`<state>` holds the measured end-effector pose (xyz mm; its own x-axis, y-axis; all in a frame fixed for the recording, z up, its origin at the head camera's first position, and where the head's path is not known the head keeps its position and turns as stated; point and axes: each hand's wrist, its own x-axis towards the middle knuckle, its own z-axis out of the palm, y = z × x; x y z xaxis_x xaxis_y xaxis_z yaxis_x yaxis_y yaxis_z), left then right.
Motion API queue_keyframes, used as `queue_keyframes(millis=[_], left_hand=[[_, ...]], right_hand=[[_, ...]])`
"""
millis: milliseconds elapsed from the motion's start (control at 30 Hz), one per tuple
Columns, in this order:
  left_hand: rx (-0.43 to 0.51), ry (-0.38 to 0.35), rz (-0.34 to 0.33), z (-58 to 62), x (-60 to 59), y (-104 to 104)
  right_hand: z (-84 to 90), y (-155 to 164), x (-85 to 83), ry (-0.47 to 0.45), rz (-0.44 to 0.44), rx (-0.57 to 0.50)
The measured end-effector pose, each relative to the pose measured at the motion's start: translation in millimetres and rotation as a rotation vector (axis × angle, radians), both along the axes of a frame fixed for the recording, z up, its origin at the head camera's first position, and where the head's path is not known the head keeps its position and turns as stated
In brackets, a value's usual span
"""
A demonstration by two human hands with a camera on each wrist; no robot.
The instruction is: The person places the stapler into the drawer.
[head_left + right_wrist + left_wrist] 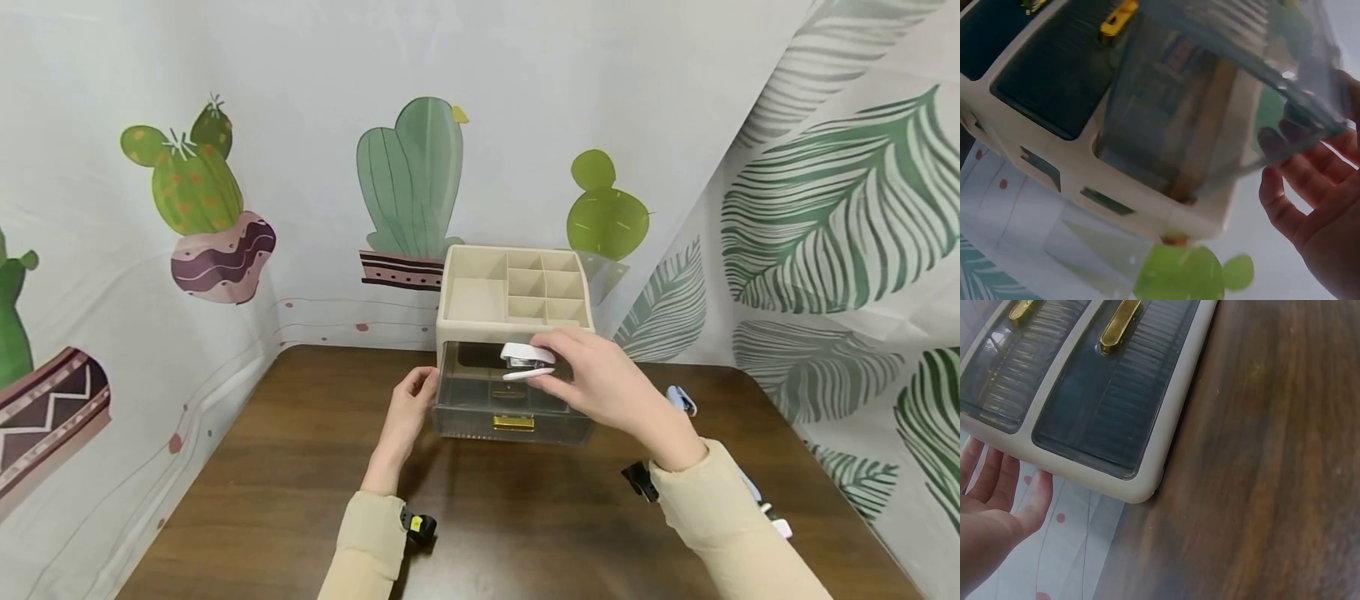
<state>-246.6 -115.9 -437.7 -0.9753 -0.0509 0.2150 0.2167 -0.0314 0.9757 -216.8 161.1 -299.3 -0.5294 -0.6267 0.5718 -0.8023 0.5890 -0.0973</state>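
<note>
- a dark brown wooden table [300,467] sits in a corner hung with pale fabric printed with potted cactuses [411,179] on the back and left, and large green leaves [832,208] on the right.
- at the far middle of the table stands a cream plastic organizer [480,292] with open compartments on top and smoky see-through drawers below.
- the upper drawer [480,392] is pulled out toward you; a gold handle [513,422] shows on a drawer front beneath it.
- a small white stapler [525,360] is held just above the pulled-out drawer, over its right half, lying roughly level.
- your right hand [600,383] pinches the stapler from its right side, fingers curled round it, wrist angled in from the lower right.
- in the right wrist view the clear drawer wall [1222,106] fills the frame with your fingers [1291,206] seen beside it; the stapler itself is not visible there.
- your left hand [408,408] rests against the left side of the organizer, fingers straight and together, holding nothing.
- the left wrist view shows those fingers [1004,487] lying along the cream edge [1085,472] of the organizer, beside two ribbed drawer fronts with gold handles [1119,325].
- both arms wear beige sleeves [712,508] with small black cameras at the wrists.
- another small white-and-blue object [681,400] lies on the table to the right of the organizer; what it is cannot be told.
</note>
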Motion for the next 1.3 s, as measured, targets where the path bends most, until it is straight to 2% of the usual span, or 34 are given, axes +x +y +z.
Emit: queue_keyframes(millis=[67, 333, 700, 933, 1100, 1300], left_hand=[[-0.014, 0.005, 0.001, 4.9, 3.5, 1.6], [0.026, 0.013, -0.005, 4.9, 2.2, 3.2], [-0.010, 0.008, 0.014, 0.7, 2.2, 1.5], [0.021, 0.010, 0.031, -22.4, -14.5, -2.5], [0.013, 0.034, 0.051, -25.6, -16.3, -1.4], [0.031, 0.032, 0.042, -24.8, -16.6, 0.5]], right_hand=[[1.2, -5.1, -5.9, -0.016, 0.018, 0.038], [3.9, -26.5, -22.2, -0.052, 0.046, 0.235], [-2.2, -54.3, -28.1, -0.107, 0.125, 0.453], [4.3, -64.7, -34.7, -0.129, 0.115, 0.484], [3.1, -71.6, -35.7, -0.169, 0.099, 0.527], [-2.7, -75.7, -37.2, -0.181, 0.082, 0.571]])
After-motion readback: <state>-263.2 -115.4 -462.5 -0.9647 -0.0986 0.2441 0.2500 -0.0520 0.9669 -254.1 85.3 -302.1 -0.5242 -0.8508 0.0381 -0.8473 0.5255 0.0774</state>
